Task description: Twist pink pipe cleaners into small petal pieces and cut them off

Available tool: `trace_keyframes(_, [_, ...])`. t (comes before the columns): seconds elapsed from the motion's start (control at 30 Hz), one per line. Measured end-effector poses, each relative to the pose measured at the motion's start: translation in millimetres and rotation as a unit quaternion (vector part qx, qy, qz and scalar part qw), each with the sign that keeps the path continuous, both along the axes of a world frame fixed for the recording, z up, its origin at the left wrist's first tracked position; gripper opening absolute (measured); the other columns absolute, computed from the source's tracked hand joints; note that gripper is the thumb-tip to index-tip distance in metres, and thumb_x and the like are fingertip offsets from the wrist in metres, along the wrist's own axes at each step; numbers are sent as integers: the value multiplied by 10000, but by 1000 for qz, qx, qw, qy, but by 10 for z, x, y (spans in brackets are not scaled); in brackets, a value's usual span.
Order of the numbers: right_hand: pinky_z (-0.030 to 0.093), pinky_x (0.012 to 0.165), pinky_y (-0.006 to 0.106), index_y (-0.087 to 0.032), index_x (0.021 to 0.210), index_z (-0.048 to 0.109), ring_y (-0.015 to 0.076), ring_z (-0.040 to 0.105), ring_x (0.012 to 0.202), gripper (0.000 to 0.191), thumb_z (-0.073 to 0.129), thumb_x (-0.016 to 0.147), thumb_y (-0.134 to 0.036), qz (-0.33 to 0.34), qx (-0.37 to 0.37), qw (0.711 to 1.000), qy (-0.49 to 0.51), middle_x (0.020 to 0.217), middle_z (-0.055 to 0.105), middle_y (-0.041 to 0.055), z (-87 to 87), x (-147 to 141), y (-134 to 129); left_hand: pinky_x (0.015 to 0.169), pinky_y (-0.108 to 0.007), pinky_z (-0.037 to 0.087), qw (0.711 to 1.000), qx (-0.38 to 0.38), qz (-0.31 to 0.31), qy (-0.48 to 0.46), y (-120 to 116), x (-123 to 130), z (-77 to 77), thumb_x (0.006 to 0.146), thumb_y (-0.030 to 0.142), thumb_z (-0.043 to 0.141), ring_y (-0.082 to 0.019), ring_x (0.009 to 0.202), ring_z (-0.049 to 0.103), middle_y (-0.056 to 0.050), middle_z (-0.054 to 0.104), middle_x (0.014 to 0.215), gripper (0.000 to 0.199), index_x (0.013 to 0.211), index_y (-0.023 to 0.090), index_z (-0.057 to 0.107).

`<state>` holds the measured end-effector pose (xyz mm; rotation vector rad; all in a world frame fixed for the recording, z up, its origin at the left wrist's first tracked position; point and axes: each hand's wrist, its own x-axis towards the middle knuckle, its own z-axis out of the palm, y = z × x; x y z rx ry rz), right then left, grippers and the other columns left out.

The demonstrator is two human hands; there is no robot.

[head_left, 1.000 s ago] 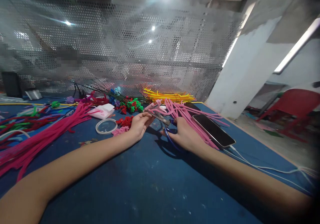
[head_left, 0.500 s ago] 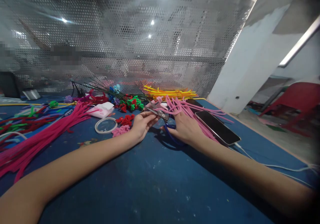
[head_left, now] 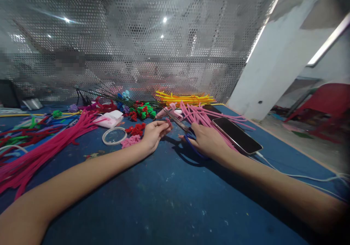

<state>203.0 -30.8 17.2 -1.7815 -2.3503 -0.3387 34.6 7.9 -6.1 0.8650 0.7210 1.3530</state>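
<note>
My left hand (head_left: pixel 153 135) is closed in a pinch, with a small pink piece of pipe cleaner (head_left: pixel 168 122) showing at its fingertips. In my right hand (head_left: pixel 207 139) is a pair of scissors (head_left: pixel 179 121), its blue handles around the fingers and its metal blades pointing up and left. The blades are slightly apart from the left fingertips. Behind the right hand lies a bundle of light pink pipe cleaners (head_left: pixel 197 114). Left of the left hand are a pile of small pink curled pieces (head_left: pixel 130 141) and red ones (head_left: pixel 136 129).
A phone (head_left: pixel 237 135) with a white cable lies at the right. Yellow pipe cleaners (head_left: pixel 186 100) and flower stems (head_left: pixel 106 95) line the back. At the left are magenta pipe cleaners (head_left: pixel 54 139), a tape roll (head_left: pixel 114 143) and a white packet (head_left: pixel 109 118). A perforated metal panel (head_left: pixel 131 48) stands behind.
The scissors have moved from the left fingertips a little to the right with my right hand. The pink strand between the hands is gone; only a small piece shows in my left fingers.
</note>
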Motion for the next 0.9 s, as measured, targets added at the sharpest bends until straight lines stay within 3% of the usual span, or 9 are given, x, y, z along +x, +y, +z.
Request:
trace_keyframes(0.2, [377,508,311,-145,805,577,248,597,645,469,383,803,-571,-34,-108,993,18,746,643,119,87,186,-219,618,-205,470,1000,6,19,2,10,-3,1,623,97,678,-76,572,589,8,615,591,113,657,122,573])
trace_keyframes(0.27, [357,469,287,-170,689,584,205,571,567,396,481,757,-547,2,-180,983,22,642,622,69,184,264,-234,600,-194,464,1000,7,9,0,4,-5,13,627,105,669,-68,561,577,17,605,589,109,671,129,572])
trace_keyframes(0.33, [376,483,270,-185,691,603,176,563,562,320,544,730,-497,62,-209,975,52,620,616,31,297,315,-186,589,-191,461,1000,4,-16,0,-12,-7,35,621,114,665,-64,551,566,20,598,590,108,685,135,580])
trace_keyframes(0.43, [439,615,283,-193,947,609,179,588,707,300,521,775,-422,129,-88,980,123,807,646,40,391,286,-37,561,-204,458,997,-5,-74,13,-49,-3,77,585,119,676,-72,527,548,10,593,587,133,691,131,597])
trace_keyframes(0.5, [444,739,307,-190,1102,545,192,579,866,345,491,815,-375,194,-16,971,139,1011,613,71,362,205,70,536,-208,449,994,-8,-107,26,-71,1,96,556,117,687,-75,507,531,2,588,579,151,684,121,607])
trace_keyframes(0.57, [421,827,316,-194,1136,516,194,536,1000,323,459,849,-329,268,2,955,123,1128,558,80,278,118,161,516,-202,433,991,-7,-127,46,-83,2,98,543,128,694,-70,486,513,1,578,556,146,663,112,612])
trace_keyframes(0.63, [424,806,299,-183,1055,548,182,537,982,246,407,881,-285,300,12,948,103,1054,582,75,178,60,235,504,-190,414,988,5,-138,74,-82,-1,85,547,147,696,-60,474,501,8,563,535,130,636,109,610])
trace_keyframes(0.77, [413,648,247,-158,829,575,148,558,743,268,340,908,-259,324,69,941,73,777,603,49,9,59,347,499,-186,392,981,21,-149,118,-68,-5,57,557,179,703,-56,477,506,13,562,534,149,626,102,595])
trace_keyframes(0.9, [290,495,206,-149,700,560,100,493,537,314,342,900,-253,341,160,924,72,602,561,6,-147,82,373,501,-191,389,979,9,-144,142,-63,12,51,556,187,712,-65,482,523,13,573,524,186,646,95,577])
